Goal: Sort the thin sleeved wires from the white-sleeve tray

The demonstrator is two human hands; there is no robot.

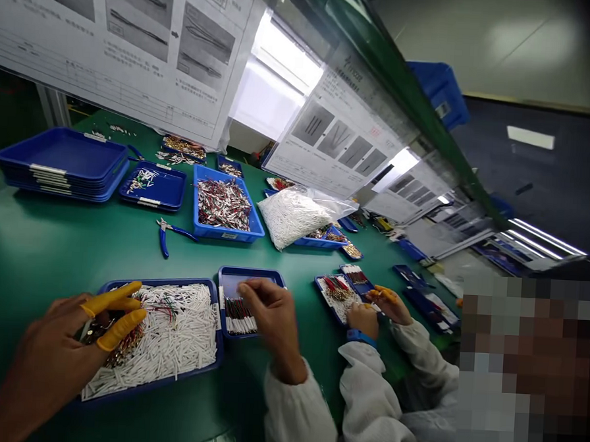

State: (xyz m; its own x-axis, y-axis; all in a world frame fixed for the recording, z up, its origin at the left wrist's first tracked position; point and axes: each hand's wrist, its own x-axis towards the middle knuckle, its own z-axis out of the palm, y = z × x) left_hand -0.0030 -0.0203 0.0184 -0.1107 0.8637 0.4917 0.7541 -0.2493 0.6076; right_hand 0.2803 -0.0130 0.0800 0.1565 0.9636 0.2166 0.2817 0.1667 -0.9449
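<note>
My left hand, with yellow finger cots on its fingers, is over the left side of a blue tray filled with short white tubes. Its thumb and forefinger are apart, beside a heap of thin coloured wires with brass-coloured ends. A few wires lie loose on the tubes. Above a smaller blue tray my right hand has its thumb and fingertips together; whatever they pinch cannot be made out. That tray holds a row of dark wires with white tube ends.
Blue-handled pliers lie behind the trays. Farther back are stacked blue trays, a bin of wired pieces and a bag of white tubes. At right, a co-worker's hands work over another tray. Printed sheets hang above.
</note>
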